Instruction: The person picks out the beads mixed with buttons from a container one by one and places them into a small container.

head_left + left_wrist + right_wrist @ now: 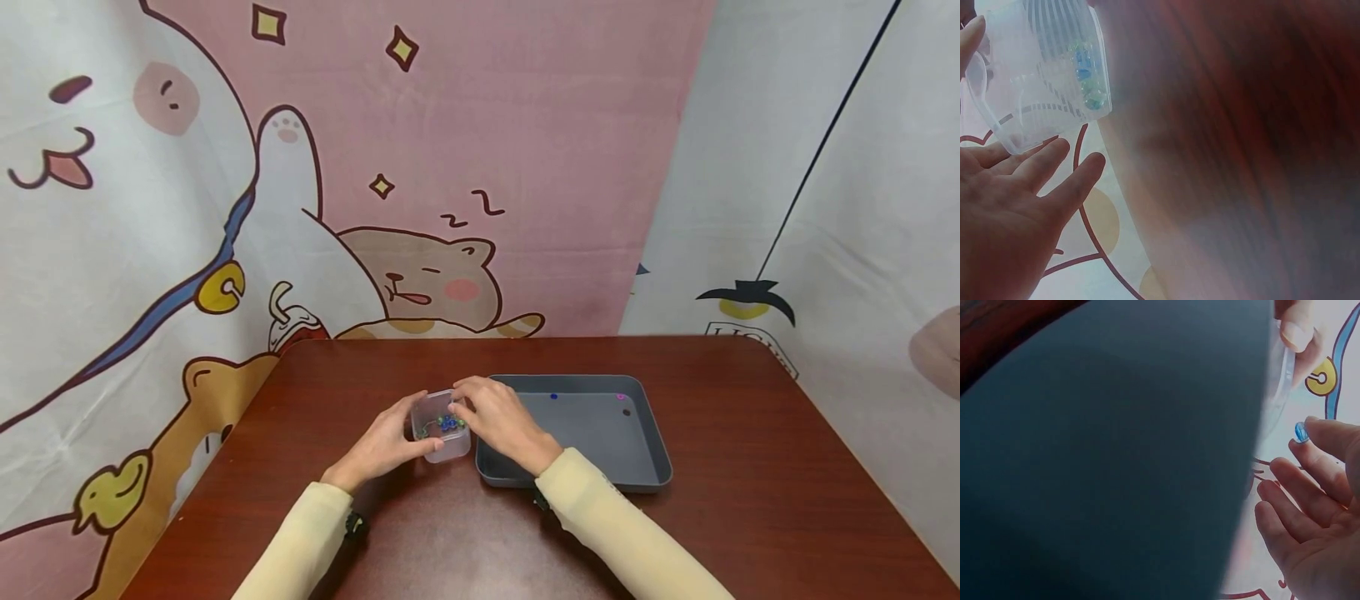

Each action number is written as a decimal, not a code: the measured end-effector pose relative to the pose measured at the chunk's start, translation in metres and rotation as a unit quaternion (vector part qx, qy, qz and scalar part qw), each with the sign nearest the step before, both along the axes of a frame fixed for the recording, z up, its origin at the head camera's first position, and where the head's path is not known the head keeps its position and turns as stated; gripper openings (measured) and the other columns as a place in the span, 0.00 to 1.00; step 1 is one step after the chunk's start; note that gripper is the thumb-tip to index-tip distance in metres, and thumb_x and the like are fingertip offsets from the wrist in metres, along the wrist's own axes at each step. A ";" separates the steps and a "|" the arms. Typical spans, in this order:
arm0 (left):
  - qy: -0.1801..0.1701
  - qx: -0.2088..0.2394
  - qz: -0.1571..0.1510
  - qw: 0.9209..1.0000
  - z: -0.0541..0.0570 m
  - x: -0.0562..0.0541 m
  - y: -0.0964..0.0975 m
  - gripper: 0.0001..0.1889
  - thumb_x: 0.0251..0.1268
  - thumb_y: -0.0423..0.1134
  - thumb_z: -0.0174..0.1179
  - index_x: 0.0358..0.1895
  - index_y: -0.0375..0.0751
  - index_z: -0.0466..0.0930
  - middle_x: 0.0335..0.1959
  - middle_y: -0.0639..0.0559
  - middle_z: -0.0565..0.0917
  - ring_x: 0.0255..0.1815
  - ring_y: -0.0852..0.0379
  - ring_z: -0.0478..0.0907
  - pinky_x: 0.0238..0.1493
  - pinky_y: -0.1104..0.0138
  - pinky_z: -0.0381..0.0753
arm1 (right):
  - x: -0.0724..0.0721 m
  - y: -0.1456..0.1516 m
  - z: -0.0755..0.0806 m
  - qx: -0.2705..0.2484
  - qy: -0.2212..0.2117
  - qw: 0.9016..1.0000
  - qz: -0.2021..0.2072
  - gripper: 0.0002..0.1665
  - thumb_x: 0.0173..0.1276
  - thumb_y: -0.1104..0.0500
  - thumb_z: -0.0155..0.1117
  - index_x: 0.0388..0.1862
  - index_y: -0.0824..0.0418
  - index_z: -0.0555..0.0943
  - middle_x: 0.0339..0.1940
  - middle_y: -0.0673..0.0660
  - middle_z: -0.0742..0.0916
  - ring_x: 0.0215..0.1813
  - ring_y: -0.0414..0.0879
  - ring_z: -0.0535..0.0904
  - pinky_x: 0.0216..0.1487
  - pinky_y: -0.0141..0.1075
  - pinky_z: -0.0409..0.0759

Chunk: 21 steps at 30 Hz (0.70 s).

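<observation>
A clear plastic box (pixel 447 450) stands on the table, with several blue and green glass marbles (pixel 450 423) lying inside. My left hand (pixel 382 443) grips the box at its left side, thumb near the front and fingers toward the back. In the left wrist view, fingers (pixel 1054 162) lie along the box wall. Over the box's right rim reaches my right hand (pixel 504 418). Between its thumb and index finger it pinches a clear marble with blue inside (pixel 1300 432), as the right wrist view shows.
Right of the box, close beside it, lies a grey rectangular tray (pixel 585 442) with raised walls. On its floor are a blue spot (pixel 553 397), a pink ring (pixel 621 397) and a dark spot (pixel 626 412). A cartoon-printed cloth (pixel 570 167) hangs behind the brown table (pixel 750 467).
</observation>
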<state>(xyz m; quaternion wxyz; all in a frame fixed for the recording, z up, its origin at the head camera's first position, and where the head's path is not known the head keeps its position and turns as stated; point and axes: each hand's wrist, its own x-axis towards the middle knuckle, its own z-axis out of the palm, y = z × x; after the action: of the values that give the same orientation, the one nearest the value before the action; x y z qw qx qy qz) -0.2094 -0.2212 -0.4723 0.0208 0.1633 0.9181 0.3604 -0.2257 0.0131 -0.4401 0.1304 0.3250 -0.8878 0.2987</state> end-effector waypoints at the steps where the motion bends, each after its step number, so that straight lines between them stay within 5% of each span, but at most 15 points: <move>1: 0.000 0.000 -0.001 1.000 0.000 0.000 0.000 0.50 0.59 0.57 0.75 0.79 0.36 0.62 0.74 0.40 0.71 0.68 0.42 0.75 0.65 0.43 0.76 | 0.000 0.000 -0.001 0.003 0.001 1.000 -0.001 0.13 0.74 0.55 0.70 0.49 0.62 0.89 0.58 0.58 0.87 0.56 0.52 0.86 0.53 0.45 0.85; 21: -0.008 -0.010 -0.005 1.000 0.002 -0.003 0.000 0.50 0.59 0.55 0.76 0.79 0.38 0.61 0.75 0.41 0.71 0.68 0.42 0.75 0.66 0.44 0.76 | 0.002 0.004 -0.005 0.024 0.011 0.999 -0.023 0.14 0.73 0.53 0.70 0.49 0.60 0.89 0.60 0.58 0.87 0.60 0.53 0.84 0.58 0.49 0.83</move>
<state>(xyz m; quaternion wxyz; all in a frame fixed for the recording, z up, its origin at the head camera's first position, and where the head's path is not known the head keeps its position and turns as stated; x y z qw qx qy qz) -0.2121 -0.2215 -0.4707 0.0316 0.1645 0.9208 0.3522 -0.2238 0.0175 -0.4452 0.1395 0.3108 -0.9004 0.2705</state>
